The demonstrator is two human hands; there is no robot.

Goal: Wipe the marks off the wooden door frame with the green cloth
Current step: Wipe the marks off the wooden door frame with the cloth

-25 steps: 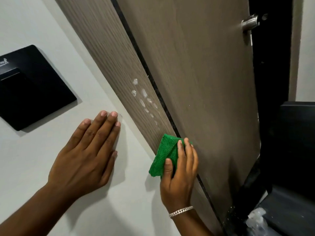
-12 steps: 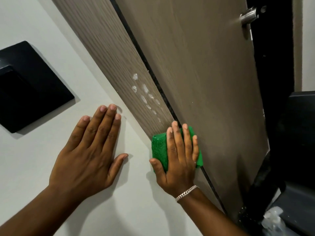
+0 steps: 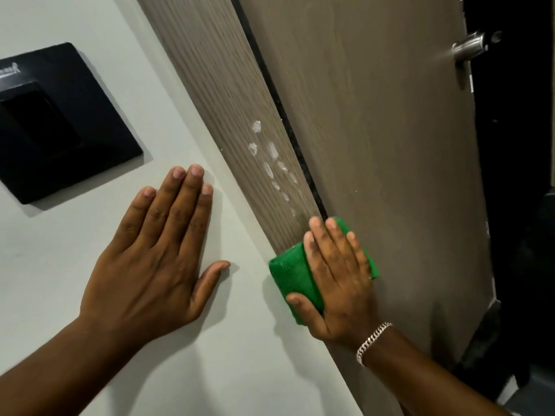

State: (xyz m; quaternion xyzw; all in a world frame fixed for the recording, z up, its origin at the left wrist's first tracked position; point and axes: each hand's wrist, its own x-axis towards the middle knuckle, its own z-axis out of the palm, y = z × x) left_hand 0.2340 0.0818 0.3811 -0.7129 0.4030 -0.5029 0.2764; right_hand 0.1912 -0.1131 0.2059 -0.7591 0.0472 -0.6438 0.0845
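The wooden door frame [image 3: 210,70] runs diagonally from the top centre down to the lower right. Several white marks [image 3: 271,163] dot it in a loose line. Just below the lowest mark, my right hand [image 3: 336,277] lies flat on the folded green cloth [image 3: 289,274] and presses it against the frame and the seam to the door. My left hand [image 3: 153,259] rests flat on the white wall, fingers spread, left of the frame and holding nothing.
A black square wall panel [image 3: 60,121] sits on the white wall [image 3: 45,265] at the left. The brown door [image 3: 375,130] has a metal handle [image 3: 468,49] at the top right. Beyond the door's edge lies a dark opening [image 3: 516,175].
My right hand went from pinching the cloth to lying flat over it, and slid a little up the frame toward the marks. My left thumb has spread outward.
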